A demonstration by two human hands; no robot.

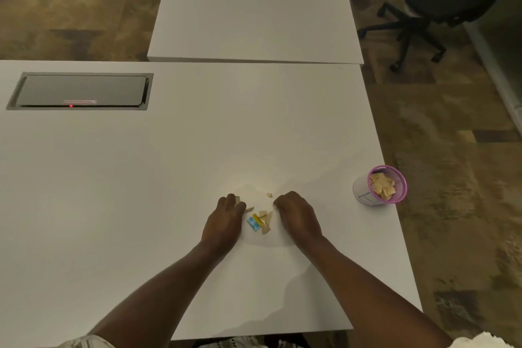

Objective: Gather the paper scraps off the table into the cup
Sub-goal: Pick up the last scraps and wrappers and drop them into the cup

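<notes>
1. My left hand (226, 219) rests on the table (141, 192), fingers curled around a few paper scraps at its fingertips.
2. My right hand (296, 213) is curled knuckles-up; whether it grips anything, I cannot tell.
3. The loose paper scraps (264, 219) lie between both hands.
4. The cup (380, 185), partly filled with scraps, stands well right of my right hand.
</notes>
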